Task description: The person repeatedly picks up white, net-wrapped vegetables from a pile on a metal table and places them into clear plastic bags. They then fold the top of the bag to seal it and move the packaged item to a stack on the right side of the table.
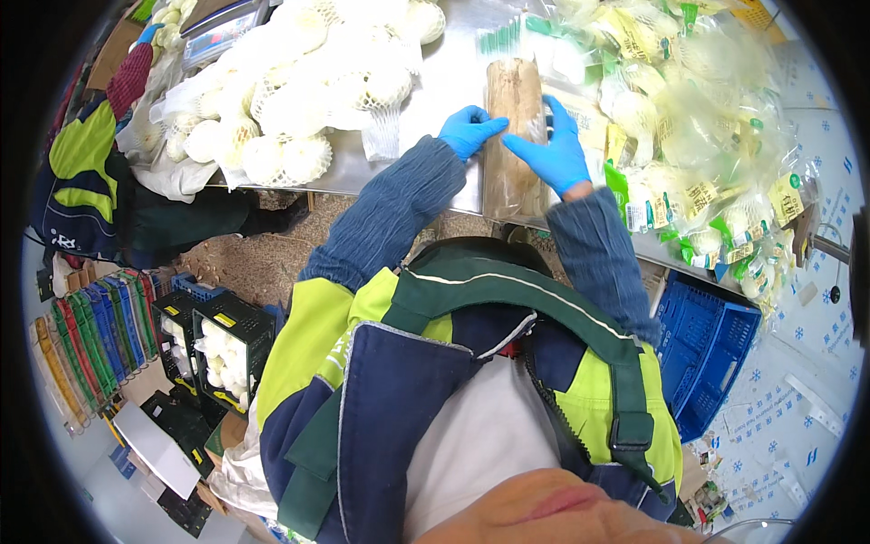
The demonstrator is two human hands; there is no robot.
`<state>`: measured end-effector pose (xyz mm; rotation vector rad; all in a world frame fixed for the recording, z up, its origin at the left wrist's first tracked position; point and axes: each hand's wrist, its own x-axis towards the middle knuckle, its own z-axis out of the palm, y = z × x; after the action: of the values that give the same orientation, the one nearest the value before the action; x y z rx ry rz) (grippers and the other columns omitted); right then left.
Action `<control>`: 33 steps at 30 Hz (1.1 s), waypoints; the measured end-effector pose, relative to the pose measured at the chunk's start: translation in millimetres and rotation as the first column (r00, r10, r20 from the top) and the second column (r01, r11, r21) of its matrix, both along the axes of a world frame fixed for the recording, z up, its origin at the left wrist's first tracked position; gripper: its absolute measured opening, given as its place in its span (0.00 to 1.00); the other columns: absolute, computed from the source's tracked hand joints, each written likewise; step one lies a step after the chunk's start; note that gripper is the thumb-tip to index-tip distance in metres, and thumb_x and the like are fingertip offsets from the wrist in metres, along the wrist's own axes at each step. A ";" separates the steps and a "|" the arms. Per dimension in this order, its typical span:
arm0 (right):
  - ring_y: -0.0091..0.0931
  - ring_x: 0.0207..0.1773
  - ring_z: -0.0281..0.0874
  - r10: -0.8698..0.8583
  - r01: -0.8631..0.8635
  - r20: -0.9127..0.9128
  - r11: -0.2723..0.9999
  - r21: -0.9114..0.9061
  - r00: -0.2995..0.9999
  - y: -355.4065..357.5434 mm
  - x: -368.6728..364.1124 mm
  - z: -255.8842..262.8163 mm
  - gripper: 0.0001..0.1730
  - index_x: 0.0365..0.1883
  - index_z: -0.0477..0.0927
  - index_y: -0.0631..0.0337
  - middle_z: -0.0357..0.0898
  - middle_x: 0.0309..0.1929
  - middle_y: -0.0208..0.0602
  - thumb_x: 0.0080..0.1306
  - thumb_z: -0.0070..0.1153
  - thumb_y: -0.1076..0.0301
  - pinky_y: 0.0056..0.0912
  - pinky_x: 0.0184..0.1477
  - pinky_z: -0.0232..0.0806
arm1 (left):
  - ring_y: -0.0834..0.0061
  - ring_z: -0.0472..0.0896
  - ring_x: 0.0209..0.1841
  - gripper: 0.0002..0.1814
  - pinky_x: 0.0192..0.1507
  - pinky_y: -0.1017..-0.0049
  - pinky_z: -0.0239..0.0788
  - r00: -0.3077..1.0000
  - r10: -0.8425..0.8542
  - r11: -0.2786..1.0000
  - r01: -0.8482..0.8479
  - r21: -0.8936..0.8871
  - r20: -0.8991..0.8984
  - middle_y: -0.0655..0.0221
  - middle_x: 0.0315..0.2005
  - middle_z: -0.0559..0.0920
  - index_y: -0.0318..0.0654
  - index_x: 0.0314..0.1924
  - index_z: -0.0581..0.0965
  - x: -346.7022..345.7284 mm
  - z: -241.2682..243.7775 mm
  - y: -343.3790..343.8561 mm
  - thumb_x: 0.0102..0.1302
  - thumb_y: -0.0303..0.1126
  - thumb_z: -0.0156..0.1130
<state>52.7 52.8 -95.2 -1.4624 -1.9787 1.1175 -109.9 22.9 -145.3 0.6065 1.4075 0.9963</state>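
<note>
A thick brown cylinder (514,95), possibly a cardboard roll, lies lengthwise before me with clear plastic film or bags around it. My left hand (472,130), in a blue glove, is at its left edge with thumb and fingertips close together; whether film is pinched there is unclear. My right hand (556,151), also gloved in blue, spans the roll's right side, thumb on top and fingers spread. Green-printed clear bags (501,39) extend beyond the far end. Left of the roll are many white onion-like vegetables (292,160) in foam nets.
Packed bags of white vegetables (700,136) pile up on the right of the metal table (452,88). A digital scale (221,37) stands at the far left, near a co-worker (81,163). Below the table's right side are blue crates (707,347); black crates (224,347) stand at lower left.
</note>
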 end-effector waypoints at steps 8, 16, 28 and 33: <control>0.36 0.63 0.61 0.071 -0.072 -0.016 0.997 -0.018 0.997 38.2 9.6 -34.7 0.64 0.68 0.47 0.60 0.61 0.62 0.49 0.38 0.74 0.54 0.32 0.60 0.59 | 0.81 0.74 0.32 0.17 0.36 0.77 0.66 0.961 -0.247 0.965 0.255 0.054 -0.121 0.72 0.28 0.78 0.39 0.35 0.79 -3.7 -0.8 27.0 0.58 0.46 0.62; 0.28 0.62 0.62 -0.120 0.119 -0.333 0.993 -0.022 0.935 -3.7 116.1 48.1 0.44 0.64 0.60 0.59 0.63 0.62 0.41 0.49 0.66 0.71 0.31 0.62 0.57 | 0.73 0.77 0.31 0.11 0.37 0.74 0.69 0.984 -0.049 0.910 0.116 0.398 -0.173 0.65 0.30 0.80 0.35 0.35 0.79 25.6 -13.1 13.3 0.61 0.37 0.59; 0.25 0.63 0.60 -0.144 0.161 -0.165 0.982 0.095 0.976 -74.9 154.0 51.7 0.44 0.62 0.62 0.62 0.62 0.64 0.35 0.46 0.67 0.75 0.31 0.65 0.53 | 0.64 0.76 0.41 0.09 0.45 0.70 0.67 0.520 -0.297 0.657 0.720 0.223 -0.801 0.65 0.33 0.78 0.43 0.33 0.82 55.8 -48.1 63.0 0.53 0.37 0.62; 0.31 0.63 0.62 0.069 -0.063 -0.016 0.967 0.246 0.997 -73.0 122.2 60.4 0.42 0.62 0.65 0.54 0.63 0.63 0.40 0.47 0.65 0.74 0.31 0.64 0.54 | 0.72 0.76 0.30 0.10 0.37 0.74 0.68 0.835 -0.297 0.828 0.467 0.311 -0.463 0.68 0.26 0.78 0.36 0.33 0.81 61.5 -63.5 67.9 0.55 0.35 0.63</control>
<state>174.9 -20.2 -34.7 -1.2566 -2.0773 0.8743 -48.4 90.7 -208.9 1.4287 1.3376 0.8634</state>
